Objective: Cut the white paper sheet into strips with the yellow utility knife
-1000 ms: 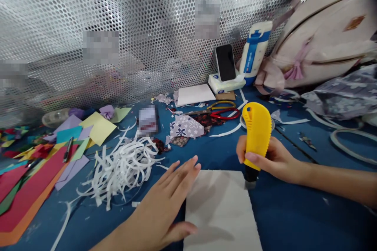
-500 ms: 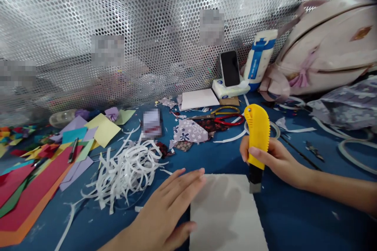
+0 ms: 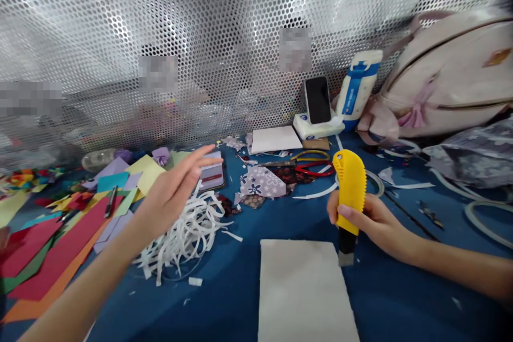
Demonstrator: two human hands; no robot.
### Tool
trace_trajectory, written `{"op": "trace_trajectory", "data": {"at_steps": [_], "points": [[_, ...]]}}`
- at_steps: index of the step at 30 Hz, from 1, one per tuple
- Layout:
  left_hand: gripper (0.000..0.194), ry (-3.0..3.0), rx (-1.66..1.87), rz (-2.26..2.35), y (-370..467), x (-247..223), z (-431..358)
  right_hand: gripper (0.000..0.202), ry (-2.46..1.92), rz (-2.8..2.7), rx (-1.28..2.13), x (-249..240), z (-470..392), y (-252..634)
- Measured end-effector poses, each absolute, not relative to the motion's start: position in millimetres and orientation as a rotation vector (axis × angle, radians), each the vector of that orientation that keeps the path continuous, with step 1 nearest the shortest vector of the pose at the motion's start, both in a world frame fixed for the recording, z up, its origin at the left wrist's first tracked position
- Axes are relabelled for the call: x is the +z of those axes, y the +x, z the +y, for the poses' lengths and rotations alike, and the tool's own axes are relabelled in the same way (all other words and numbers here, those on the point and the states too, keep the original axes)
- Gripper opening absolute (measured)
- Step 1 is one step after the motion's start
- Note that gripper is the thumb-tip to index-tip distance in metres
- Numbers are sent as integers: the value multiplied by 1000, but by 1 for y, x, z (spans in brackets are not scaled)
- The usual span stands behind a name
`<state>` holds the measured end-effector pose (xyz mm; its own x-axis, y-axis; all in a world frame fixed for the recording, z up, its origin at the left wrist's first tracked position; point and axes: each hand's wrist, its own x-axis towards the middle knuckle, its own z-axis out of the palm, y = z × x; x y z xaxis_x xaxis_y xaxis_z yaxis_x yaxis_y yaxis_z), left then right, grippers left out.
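Note:
My right hand (image 3: 371,219) grips a yellow utility knife (image 3: 350,192) held upright, its dark tip pointing down at the right edge of a white sheet (image 3: 304,291) lying on the blue table (image 3: 401,299). My left hand (image 3: 174,192) is raised off the table with its fingers spread, holding nothing. It hovers over a heap of white paper strips (image 3: 184,235) and reaches toward a phone (image 3: 212,173) lying flat behind the heap.
Coloured paper sheets (image 3: 60,235) cover the left. Red-handled scissors (image 3: 310,165), patterned paper scraps (image 3: 260,181), a white pad (image 3: 276,139), an upright phone (image 3: 318,99) on a tissue pack, a glue bottle (image 3: 358,88) and a pale backpack (image 3: 452,75) stand before a perforated metal wall (image 3: 200,37).
My left hand has lifted off the white sheet's left edge and swung up and left over the paper strips. My right hand and the knife have hardly moved.

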<state>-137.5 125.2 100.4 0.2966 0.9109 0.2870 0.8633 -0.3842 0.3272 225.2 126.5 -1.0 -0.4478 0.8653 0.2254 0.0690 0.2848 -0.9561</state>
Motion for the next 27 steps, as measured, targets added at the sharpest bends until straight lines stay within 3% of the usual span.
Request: {"op": "trace_trajectory", "data": {"at_steps": [3,8,27], "points": [[55,2456,538,1719,-164,92,174,43,-855,-1748,1220,-3,127,225],[36,2463,470,1771,-189,66,219,42,-824,-1757,1195,-5,127,225],[36,2645,388,1758,-195,27,234,41,-845,-1758,1215,-2,127,224]]}}
